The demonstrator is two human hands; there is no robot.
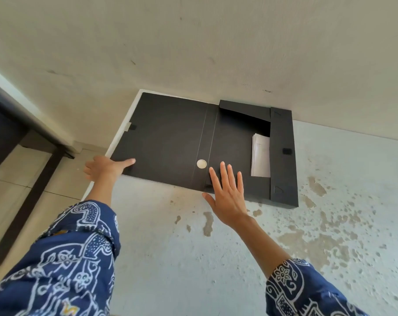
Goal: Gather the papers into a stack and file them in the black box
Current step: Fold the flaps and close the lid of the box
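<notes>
Our left hand (105, 166) pinches the black box (216, 147) lid; our right hand (227, 192) lies spread above the paint-flaked table (216, 258), by a scuffed wall (193, 42).

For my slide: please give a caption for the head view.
Papers inside open black box; left hand grips its cover.

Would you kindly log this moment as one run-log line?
papers: inside black box | lid: open flat | left hand: grips lid corner | right hand: flat on box
</notes>
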